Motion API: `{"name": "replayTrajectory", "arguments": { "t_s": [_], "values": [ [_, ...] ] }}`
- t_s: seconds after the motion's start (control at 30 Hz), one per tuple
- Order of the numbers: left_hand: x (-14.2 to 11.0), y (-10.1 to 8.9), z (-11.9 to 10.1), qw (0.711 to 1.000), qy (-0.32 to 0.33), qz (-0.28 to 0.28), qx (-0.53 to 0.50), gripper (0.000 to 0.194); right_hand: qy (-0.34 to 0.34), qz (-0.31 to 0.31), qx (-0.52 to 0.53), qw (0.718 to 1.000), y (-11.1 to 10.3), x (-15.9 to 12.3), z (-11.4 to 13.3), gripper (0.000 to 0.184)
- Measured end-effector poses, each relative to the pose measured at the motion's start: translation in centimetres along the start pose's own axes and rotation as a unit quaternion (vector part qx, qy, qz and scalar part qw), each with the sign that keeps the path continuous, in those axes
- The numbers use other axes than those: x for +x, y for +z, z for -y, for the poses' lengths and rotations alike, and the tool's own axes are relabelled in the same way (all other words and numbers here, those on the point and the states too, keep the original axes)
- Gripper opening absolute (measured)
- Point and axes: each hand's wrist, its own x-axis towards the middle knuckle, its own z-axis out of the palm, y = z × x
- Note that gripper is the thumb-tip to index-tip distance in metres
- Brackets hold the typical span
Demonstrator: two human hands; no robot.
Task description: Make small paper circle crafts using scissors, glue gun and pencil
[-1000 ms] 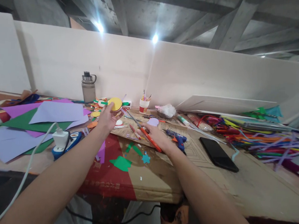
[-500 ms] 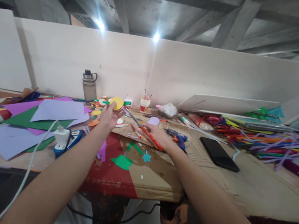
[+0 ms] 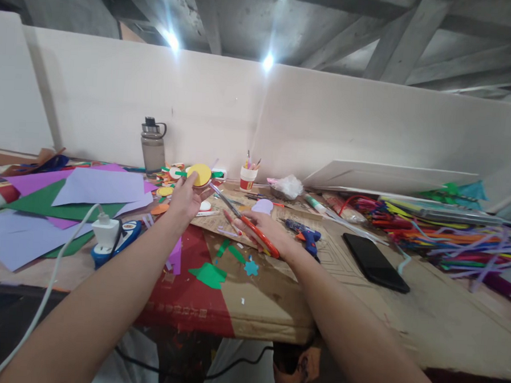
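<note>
My left hand [image 3: 187, 200] pinches a round yellow paper disc [image 3: 199, 175] with green strips sticking out at both sides. Orange-handled scissors [image 3: 259, 236] are gripped in my right hand [image 3: 267, 227], their blades pointing up and left toward the disc. The blade tips lie close to a thin purple strip [image 3: 215, 187] by the disc; whether they touch it I cannot tell. Below the hands lie green paper scraps [image 3: 209, 275] and a blue star-shaped paper piece [image 3: 251, 266]. A purple paper circle [image 3: 263, 205] is just behind my right hand.
A blue glue gun [image 3: 308, 239] and a black phone [image 3: 374, 263] lie to the right, beyond them a heap of colourful strips [image 3: 445, 236]. Coloured paper sheets [image 3: 97, 189], a power strip [image 3: 128, 235] and a bottle [image 3: 153, 146] stand left. A paper cup [image 3: 248, 178] holds pencils.
The view has shifted slightly. Both hands keep their holds on the disc and the scissors; the scissor handles look a little closer together.
</note>
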Motion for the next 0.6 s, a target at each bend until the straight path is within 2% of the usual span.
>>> {"name": "replayTrajectory", "arguments": {
  "t_s": [0.2,0.47,0.6],
  "values": [
    [0.05,-0.05,0.01,1.0,0.0,0.011,0.005,0.009,0.0,0.004,0.005,1.0,0.08,-0.13,0.33,0.041],
    [-0.38,0.33,-0.2,1.0,-0.005,-0.004,0.004,0.016,0.032,0.006,-0.004,0.999,0.04,-0.35,0.95,0.04],
    [-0.46,0.42,-0.24,1.0,-0.005,-0.006,-0.001,0.019,0.025,0.001,-0.004,1.0,0.03,-0.37,0.82,0.041]
  ]
}}
